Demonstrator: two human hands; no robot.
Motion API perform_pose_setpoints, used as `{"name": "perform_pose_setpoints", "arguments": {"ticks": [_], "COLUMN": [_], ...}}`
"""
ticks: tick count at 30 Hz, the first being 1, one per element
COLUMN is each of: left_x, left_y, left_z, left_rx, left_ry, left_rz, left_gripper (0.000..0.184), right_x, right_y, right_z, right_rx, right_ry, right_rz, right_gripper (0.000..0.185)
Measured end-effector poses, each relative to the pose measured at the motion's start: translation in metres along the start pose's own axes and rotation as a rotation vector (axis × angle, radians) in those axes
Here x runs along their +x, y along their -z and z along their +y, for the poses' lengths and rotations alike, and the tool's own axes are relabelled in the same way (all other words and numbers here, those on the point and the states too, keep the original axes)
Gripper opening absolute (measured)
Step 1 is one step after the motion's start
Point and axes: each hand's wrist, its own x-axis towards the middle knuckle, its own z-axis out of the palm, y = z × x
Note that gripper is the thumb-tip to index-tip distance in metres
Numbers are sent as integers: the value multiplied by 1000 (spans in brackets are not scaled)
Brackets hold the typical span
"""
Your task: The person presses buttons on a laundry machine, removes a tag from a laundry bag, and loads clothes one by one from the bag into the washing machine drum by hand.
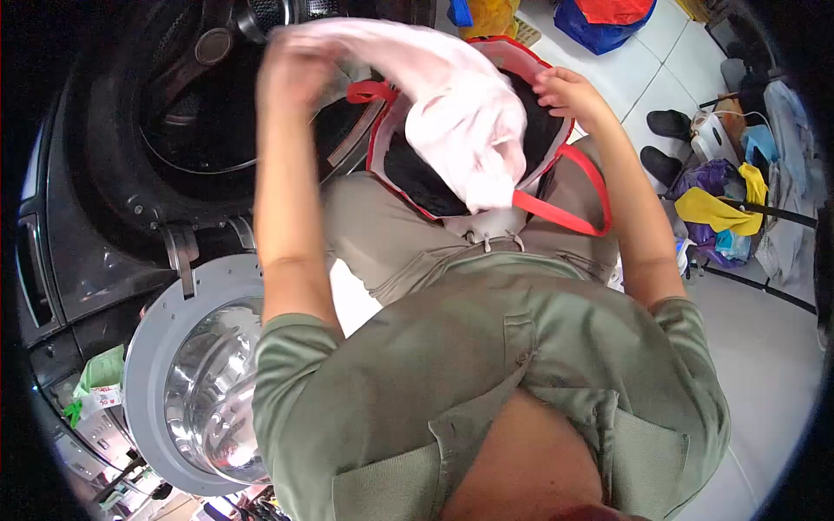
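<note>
My left hand [300,69], smeared by motion, is closed on one end of a pale pink garment [465,113] in front of the washing machine's opening. The cloth stretches across to the right and hangs bunched over a dark-lined bag [408,174] with red edging. This bag sits open between my knees, a red strap [578,195] looping over my thigh. At its right rim is my right hand [569,94], fingers curled over the edge. The garment's exact kind is unclear.
On the left stands a black front-loading washing machine [95,234], its round glass door [213,382] swung open beside me. A blue and red bag [604,22] lies on the white tiles ahead. Black slippers [665,126] and piled yellow and purple bags [721,208] are on the right.
</note>
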Motion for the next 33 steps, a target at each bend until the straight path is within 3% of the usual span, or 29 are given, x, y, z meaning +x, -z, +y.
{"name": "perform_pose_setpoints", "arguments": {"ticks": [3, 4, 5, 7, 8, 10, 12, 13, 14, 15, 16, 17, 18, 19, 21, 23, 25, 26, 27, 28, 29, 30, 31, 33], "left_x": [46, 37, 30, 14, 8, -2, -2, -37, -52, -67, -77, -85, -101, -111, -115, -106, -91, -77, -66, -57, -50, -43, -37, -32], "left_y": [153, 147, 141, 115, 104, 104, 124, 60, 45, 37, 39, 50, 64, 26, 10, 17, 11, 8, -19, -47, -74, -101, -103, -102], "left_z": [157, 153, 140, 95, 71, 39, -28, -59, -91, -119, -149, -175, -200, -194, -190, -197, -196, -198, -176, -154, -126, -98, -96, -69], "left_rx": [622, 627, 800, 1136, 1300, 1623, 1850, 1656, 1464, 1618, 1566, 1715, 1917, 2149, 2188, 1982, 1804, 1495, 1400, 1309, 1225, 1141, 797, 527], "left_ry": [-708, -707, -699, -675, -653, -579, -814, -502, -129, -188, 90, 297, 272, 480, 264, -236, -506, -656, -728, -798, -780, -760, -485, -278], "left_rz": [165, 166, 296, 563, 699, 975, 377, 322, 83, -134, -233, -373, -450, -434, -494, -391, -275, -239, -259, -284, -311, -337, -31, 192], "left_gripper": [22, 22, 26, 35, 39, 49, 39, 35, 37, 39, 41, 53, 74, 92, 92, 89, 84, 80, 75, 69, 58, 49, 43, 40], "right_x": [9, 16, 21, 31, 30, 17, 21, 28, 43, 55, 64, 66, 58, 45, 23, 18, -7, -2, 5, 2, -2, -18, -26, -48], "right_y": [1, -8, -18, -43, -55, -78, -80, -73, -58, -55, -51, -49, -53, -55, -54, -62, -64, -59, -54, -56, -60, -63, -61, -50], "right_z": [15, 24, 34, 61, 69, 62, 72, 87, 117, 124, 127, 129, 128, 114, 72, 26, -46, -67, -86, -109, -130, -148, -161, -180], "right_rx": [-142, -263, -384, -693, -859, -1105, -1090, -1043, -1098, -1100, -1004, -896, -773, -775, 16, 343, 512, 636, 755, 787, 821, 780, 709, 638], "right_ry": [-23, -13, -2, 258, 326, -33, -225, -256, -79, -80, -243, -404, -321, -317, -186, 75, 270, 301, 333, 258, 174, 270, 459, 687], "right_rz": [47, -18, -86, -118, -91, 84, 195, 253, 235, 234, 51, -132, -120, -110, -315, -385, -437, -617, -801, -746, -690, -683, -744, -590], "right_gripper": [19, 25, 32, 41, 55, 74, 78, 77, 47, 47, 35, 27, 22, 22, 21, 17, 13, 14, 19, 12, 13, 15, 15, 20]}}
